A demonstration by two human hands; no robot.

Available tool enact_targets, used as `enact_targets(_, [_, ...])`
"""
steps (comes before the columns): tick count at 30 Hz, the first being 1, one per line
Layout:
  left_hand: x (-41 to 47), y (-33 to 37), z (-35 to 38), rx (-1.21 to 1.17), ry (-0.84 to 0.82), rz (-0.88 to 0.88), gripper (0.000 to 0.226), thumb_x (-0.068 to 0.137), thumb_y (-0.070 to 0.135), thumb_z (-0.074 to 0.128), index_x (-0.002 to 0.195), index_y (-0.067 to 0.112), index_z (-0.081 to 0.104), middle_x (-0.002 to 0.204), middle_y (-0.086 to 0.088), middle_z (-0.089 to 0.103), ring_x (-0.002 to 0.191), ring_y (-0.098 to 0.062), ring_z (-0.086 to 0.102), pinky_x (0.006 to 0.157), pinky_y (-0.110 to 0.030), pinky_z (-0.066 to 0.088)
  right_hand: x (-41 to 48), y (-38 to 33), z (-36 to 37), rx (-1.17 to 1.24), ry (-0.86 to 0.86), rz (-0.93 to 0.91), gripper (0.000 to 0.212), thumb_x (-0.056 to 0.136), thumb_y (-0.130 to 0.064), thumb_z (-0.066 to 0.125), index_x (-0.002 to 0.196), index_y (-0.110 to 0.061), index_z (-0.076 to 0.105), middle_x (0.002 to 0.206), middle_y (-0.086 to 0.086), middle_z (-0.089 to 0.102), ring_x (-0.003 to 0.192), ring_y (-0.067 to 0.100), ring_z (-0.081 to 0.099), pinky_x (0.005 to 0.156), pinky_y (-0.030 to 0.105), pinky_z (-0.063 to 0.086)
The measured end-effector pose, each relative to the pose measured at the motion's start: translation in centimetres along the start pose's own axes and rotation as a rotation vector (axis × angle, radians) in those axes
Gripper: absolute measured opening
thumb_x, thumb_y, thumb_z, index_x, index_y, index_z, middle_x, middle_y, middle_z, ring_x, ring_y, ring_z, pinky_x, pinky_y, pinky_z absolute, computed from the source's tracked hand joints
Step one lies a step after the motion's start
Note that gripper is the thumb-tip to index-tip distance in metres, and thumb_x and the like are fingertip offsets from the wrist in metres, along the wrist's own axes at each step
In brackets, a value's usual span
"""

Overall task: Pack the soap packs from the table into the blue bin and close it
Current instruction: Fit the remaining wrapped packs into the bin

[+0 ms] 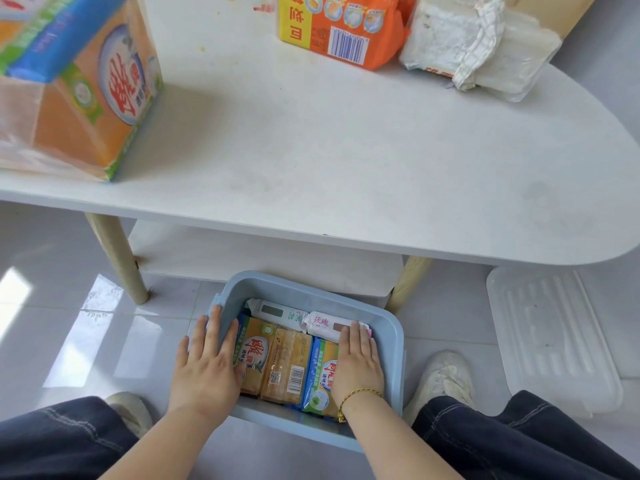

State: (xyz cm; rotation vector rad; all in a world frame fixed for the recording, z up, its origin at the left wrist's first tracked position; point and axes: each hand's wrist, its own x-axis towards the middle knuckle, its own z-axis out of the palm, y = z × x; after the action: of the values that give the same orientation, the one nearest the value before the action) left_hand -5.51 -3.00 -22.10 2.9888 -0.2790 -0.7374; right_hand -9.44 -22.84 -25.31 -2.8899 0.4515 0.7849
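A: Where is the open light-blue plastic bin [389, 327]?

B: On the tiled floor [104, 323], just off the desk's near edge, between the person's two pale shoes.

A: What is inside?

B: Soap packs side by side: a yellow-green wrapped pack [254, 348] on the left, a clear-wrapped amber bar [287, 365] with a barcode in the middle, a blue-edged pack [320, 375] on the right, and two white packets [294, 315] along the far wall.

A: And the hands?

B: The left hand [207, 365] lies spread over the bin's left wall, its thumb touching the yellow-green pack; it clasps nothing. The right hand [358, 358], flat with fingers unclenched, presses on the blue-edged pack and reaches one white packet.

A: Anything on the white desk [311, 150]?

B: A big orange soap pack [90, 98] at the left edge, an orange-and-yellow pack [339, 29] at the far edge, and clear-wrapped whitish bars [481, 46] near the far right corner.

A: The lid?

B: A clear ribbed plastic lid [550, 341] lies on the floor, right of the bin.
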Motion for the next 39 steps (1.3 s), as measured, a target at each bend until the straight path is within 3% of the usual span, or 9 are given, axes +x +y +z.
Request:
enact_targets(12, [0.1, -0.2, 0.0, -0.009, -0.009, 0.012, 0.062, 0.096, 0.044, 0.019, 0.144, 0.022, -0.014, 0.152, -0.009, -0.027, 0.142, -0.026, -0.018, 0.117, -0.039, -0.003, 2.2, 0.5, -2.7, 0.072, -0.451, 0.062, 0.084, 0.086, -0.001, 0.049, 0.145, -0.009, -0.011, 0.155, 0.006, -0.02, 0.144, 0.026, -0.011, 0.118, 0.037, 0.004])
enact_targets(17, [0.1, -0.3, 0.1, -0.025, -0.007, 0.02, 0.063, 0.096, 0.043, 0.02, 0.143, 0.023, -0.016, 0.152, -0.009, -0.028, 0.142, -0.026, -0.019, 0.117, -0.04, -0.004, 0.8, -0.1, -1.8, 0.057, -0.191, -0.051, 0.08, 0.084, 0.004, 0.042, 0.146, -0.012, -0.005, 0.157, 0.005, -0.008, 0.144, 0.023, -0.006, 0.117, 0.035, -0.004])
enact_targets(20, [0.2, -0.3, 0.2, -0.03, -0.01, 0.021, 0.063, 0.096, 0.044, 0.02, 0.143, 0.022, -0.016, 0.151, -0.009, -0.028, 0.141, -0.026, -0.02, 0.117, -0.04, -0.005, -0.2, -0.8, -0.6, 0.045, -0.227, -0.139, 0.079, 0.084, 0.007, 0.038, 0.146, -0.014, -0.007, 0.156, 0.002, -0.015, 0.144, 0.019, -0.01, 0.116, 0.033, -0.005])
enact_targets(24, [0.4, -0.3, 0.3, -0.023, -0.011, 0.01, 0.063, 0.096, 0.045, 0.02, 0.143, 0.023, -0.016, 0.152, -0.008, -0.028, 0.142, -0.026, -0.018, 0.117, -0.04, -0.003, 1.7, -1.0, -2.7, -0.021, -0.3, -0.141, 0.075, 0.084, 0.004, 0.042, 0.147, -0.015, 0.006, 0.158, 0.0, -0.002, 0.145, 0.016, 0.004, 0.117, 0.037, -0.004])
enact_targets(28, [0.2, -0.5, -0.4, -0.07, -0.054, 0.019, 0.064, 0.096, 0.045, 0.022, 0.143, 0.023, -0.015, 0.151, -0.007, -0.029, 0.142, -0.025, -0.019, 0.118, -0.039, -0.001, 1.8, -1.0, -4.6, -0.017, -0.379, -0.155, 0.069, 0.083, 0.007, 0.042, 0.145, -0.014, 0.019, 0.157, 0.0, 0.008, 0.139, 0.023, 0.026, 0.116, 0.038, 0.019])
enact_targets(30, [0.0, -0.6, -1.3, -0.107, -0.101, 0.036, 0.066, 0.096, 0.044, 0.027, 0.143, 0.024, -0.015, 0.152, -0.005, -0.029, 0.142, -0.024, -0.018, 0.118, -0.038, 0.002, 0.9, -1.2, -4.9, 0.063, -0.392, -0.125, 0.075, 0.083, 0.011, 0.042, 0.146, -0.015, 0.012, 0.158, -0.001, 0.0, 0.141, 0.022, 0.022, 0.113, 0.034, 0.029])
enact_targets(32, [-0.5, -0.5, -2.7, -0.203, -0.123, 0.025, 0.07, 0.095, 0.037, 0.035, 0.144, 0.024, -0.014, 0.154, -0.002, -0.021, 0.144, -0.022, -0.011, 0.118, -0.037, 0.008, -0.5, -1.8, -6.1, 0.119, -0.38, -0.119, 0.073, 0.085, 0.009, 0.04, 0.146, -0.017, 0.01, 0.158, -0.001, 0.0, 0.141, 0.021, 0.022, 0.111, 0.032, 0.032])
enact_targets(37, [-2.9, 0.5, -7.2, -0.571, -0.057, -0.022, 0.056, 0.095, 0.021, 0.04, 0.144, 0.023, 0.015, 0.146, -0.006, 0.035, 0.13, -0.023, 0.039, 0.105, -0.035, 0.039, -4.5, -4.0, -12.7, 0.218, -0.297, -0.203, 0.046, 0.092, -0.013, 0.037, 0.137, -0.017, 0.037, 0.14, 0.008, 0.045, 0.119, 0.021, 0.05, 0.095, 0.024, 0.041])
enact_targets(39, [-4.5, 0.5, -10.1, -0.625, 0.047, -0.005, 0.044, 0.096, 0.02, 0.037, 0.14, 0.021, 0.029, 0.142, -0.005, 0.044, 0.125, -0.022, 0.045, 0.099, -0.029, 0.04, -7.2, -5.1, -15.9, 0.335, -0.309, -0.267, 0.043, 0.092, -0.014, 0.038, 0.134, -0.016, 0.042, 0.128, 0.01, 0.059, 0.088, 0.012, 0.062, 0.076, 0.019, 0.047])
